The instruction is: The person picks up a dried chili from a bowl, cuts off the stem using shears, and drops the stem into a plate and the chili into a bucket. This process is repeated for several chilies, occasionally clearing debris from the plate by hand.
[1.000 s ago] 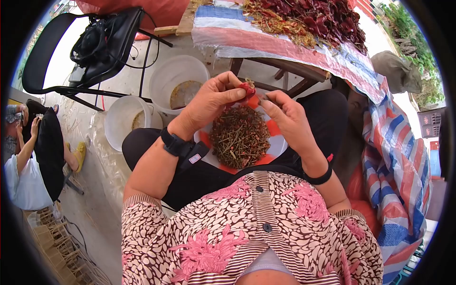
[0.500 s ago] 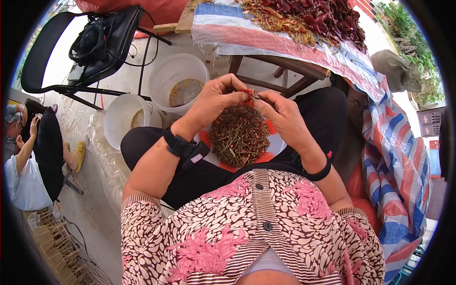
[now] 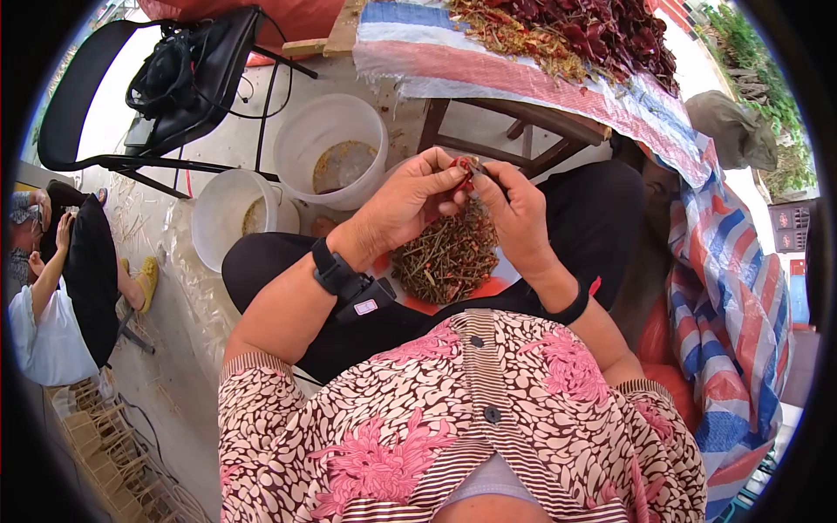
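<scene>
A dried red pepper (image 3: 465,169) is held between my two hands, above the lap. My left hand (image 3: 417,193) has its fingers wrapped round the pepper. The thumb and fingers of my right hand (image 3: 518,209) pinch its stem end, close beside the left fingertips. Beneath both hands lies a heap of brown-green stems with red bits (image 3: 446,257), in a pale container with red patches, partly hidden by the hands and legs. Dark red dried peppers (image 3: 602,39) are piled on the striped sheet (image 3: 523,74) in front.
Two translucent buckets (image 3: 344,122) (image 3: 228,187) stand front left, with yellowish bits inside. Behind them is a black folding chair (image 3: 205,96) carrying a black bag. A seated person (image 3: 52,305) is at the far left. The striped sheet hangs down at the right beside the knee.
Both hands have shifted slightly; my left hand has turned and its fingers have curled more under the pepper. More red of the pepper shows between the hands.
</scene>
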### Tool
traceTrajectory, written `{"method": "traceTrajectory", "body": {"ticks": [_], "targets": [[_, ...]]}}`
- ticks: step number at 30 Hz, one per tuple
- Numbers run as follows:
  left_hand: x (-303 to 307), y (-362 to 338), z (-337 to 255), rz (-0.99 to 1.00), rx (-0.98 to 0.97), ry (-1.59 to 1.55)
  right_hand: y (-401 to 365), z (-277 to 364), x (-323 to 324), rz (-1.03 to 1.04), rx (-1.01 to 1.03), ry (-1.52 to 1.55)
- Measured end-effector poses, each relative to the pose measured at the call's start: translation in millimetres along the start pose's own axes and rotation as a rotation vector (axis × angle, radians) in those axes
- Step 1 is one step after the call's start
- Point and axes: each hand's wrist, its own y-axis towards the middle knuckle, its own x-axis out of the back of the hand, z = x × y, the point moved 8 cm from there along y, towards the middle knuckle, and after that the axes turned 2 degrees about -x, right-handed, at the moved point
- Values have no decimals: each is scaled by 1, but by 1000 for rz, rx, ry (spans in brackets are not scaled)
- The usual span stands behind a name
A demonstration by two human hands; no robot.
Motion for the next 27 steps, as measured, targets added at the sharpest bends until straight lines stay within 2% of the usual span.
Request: {"method": "traceTrajectory", "body": {"ticks": [3,6,9,11,13,15,21,23,27], "targets": [[0,0,-2,81,59,-4,-12,-21,-23,272,-525,814],[-9,-5,-5,211,90,-39,-24,-10,-27,370,-676,995],[-19,-13,7,305,169,25,-28,-4,-30,446,-726,1397],[-26,-19,23,377,234,95,-18,-1,-22,488,-638,1237],[-22,-20,27,351,251,115,-16,-1,-16,461,-593,1124],[-13,-18,18,298,198,99,-16,-3,-12,382,-589,1052],[-1,-17,4,269,85,209,-31,-15,-3,462,-542,872],[1,-16,3,257,60,233,-27,-9,1,397,-385,540],[5,-15,-4,240,30,252,-22,21,4,378,-76,67]]}}
